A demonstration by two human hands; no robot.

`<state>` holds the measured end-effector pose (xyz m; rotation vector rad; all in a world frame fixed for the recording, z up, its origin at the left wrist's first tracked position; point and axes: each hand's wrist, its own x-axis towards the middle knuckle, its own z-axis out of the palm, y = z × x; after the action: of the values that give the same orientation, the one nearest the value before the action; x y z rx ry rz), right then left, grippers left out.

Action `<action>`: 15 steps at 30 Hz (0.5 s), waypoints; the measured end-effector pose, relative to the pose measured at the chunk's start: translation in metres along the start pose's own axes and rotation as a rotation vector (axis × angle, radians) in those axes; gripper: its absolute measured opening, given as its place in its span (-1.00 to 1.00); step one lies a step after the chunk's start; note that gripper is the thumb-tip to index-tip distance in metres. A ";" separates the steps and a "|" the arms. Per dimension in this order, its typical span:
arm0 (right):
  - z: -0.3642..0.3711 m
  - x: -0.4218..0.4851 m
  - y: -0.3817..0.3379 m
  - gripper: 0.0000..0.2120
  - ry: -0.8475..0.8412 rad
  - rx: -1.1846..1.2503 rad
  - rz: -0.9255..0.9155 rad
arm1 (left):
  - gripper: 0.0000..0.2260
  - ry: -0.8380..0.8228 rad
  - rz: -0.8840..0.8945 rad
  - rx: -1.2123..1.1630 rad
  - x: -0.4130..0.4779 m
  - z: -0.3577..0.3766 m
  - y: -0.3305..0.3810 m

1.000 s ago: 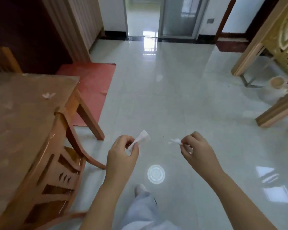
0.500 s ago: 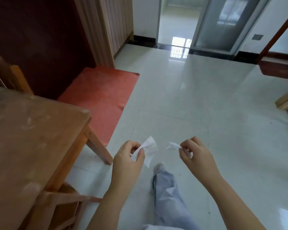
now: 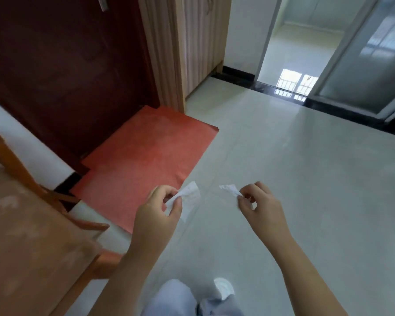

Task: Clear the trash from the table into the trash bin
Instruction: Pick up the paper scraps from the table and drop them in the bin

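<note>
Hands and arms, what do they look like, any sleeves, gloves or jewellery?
The left hand and right hand are bare: no gloves, rings, watch or bands show. The left forearm and right forearm are uncovered to the frame's edge; no sleeve shows. Below are pale grey trousers and a white shoe.

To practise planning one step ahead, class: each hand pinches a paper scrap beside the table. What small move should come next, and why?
Probably walk on with both scraps, looking round for the bin. The left hand pinches the larger scrap, the right hand the smaller scrap, both clear of the table, and no bin is in view.
</note>
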<state>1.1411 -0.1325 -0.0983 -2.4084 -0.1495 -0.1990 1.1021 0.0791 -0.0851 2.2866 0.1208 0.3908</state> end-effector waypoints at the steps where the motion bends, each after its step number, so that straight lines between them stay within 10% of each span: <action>1: 0.008 0.017 -0.001 -0.89 -0.032 0.011 -0.019 | -0.90 0.015 -0.024 0.003 0.012 0.003 -0.007; 15: 0.141 0.306 -0.095 -0.88 -0.304 0.012 -0.308 | -0.94 0.321 -0.155 0.016 0.269 -0.042 -0.120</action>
<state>1.4409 0.0482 -0.0847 -2.3807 -0.6594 0.0305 1.3482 0.2461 -0.0821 2.1960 0.4607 0.6736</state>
